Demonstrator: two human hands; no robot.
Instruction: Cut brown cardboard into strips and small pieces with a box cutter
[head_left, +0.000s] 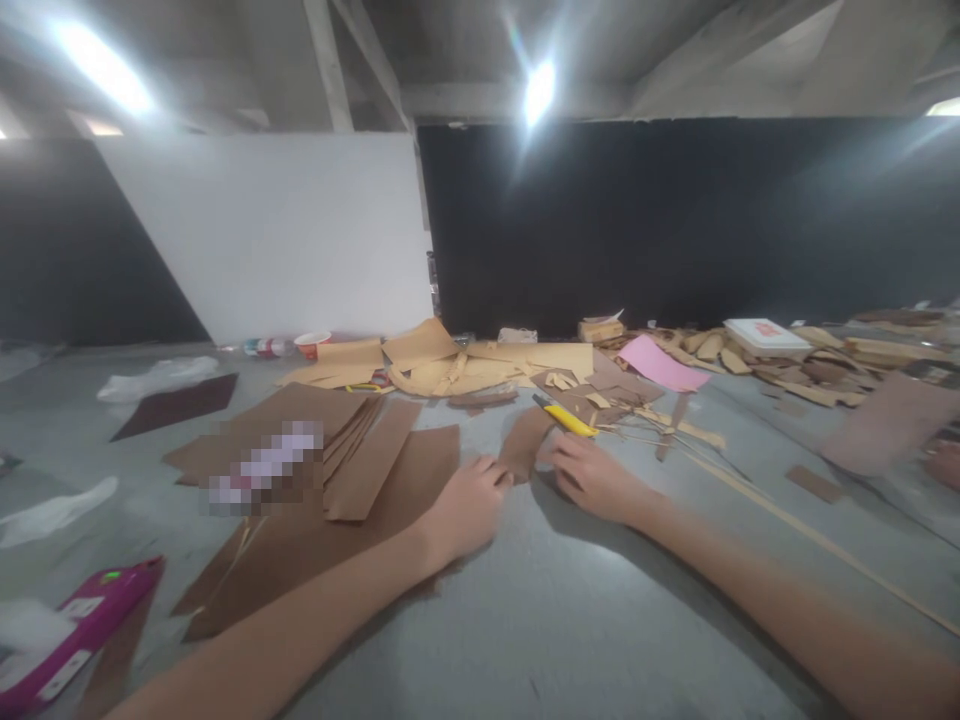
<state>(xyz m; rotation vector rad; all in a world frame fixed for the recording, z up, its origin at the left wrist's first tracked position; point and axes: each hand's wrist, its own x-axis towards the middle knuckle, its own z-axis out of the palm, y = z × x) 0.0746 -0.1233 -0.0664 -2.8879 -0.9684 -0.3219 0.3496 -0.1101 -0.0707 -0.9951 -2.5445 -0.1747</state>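
A small brown piece of sheet material point(525, 441) sits between my two hands on the grey table. My left hand point(474, 502) has its fingers closed at the lower left corner of this piece. At its right edge are the curled fingers of my right hand point(592, 476); they look closed on it, though the fingertips are partly hidden. A yellow utility knife point(568, 417) lies just beyond my right hand, its dark end pointing away to the left. To the left of my left hand, larger brown sheets point(420, 462) and cut strips point(375, 460) overlap in a pile.
Tan sheets point(525, 358), a pink sheet point(660, 364) and thin offcuts point(697, 430) lie toward the back. A white box point(766, 338) rests on scraps at the back right. A magenta object point(97, 620) is at the lower left. One long tan strip point(810, 535) crosses the right side.
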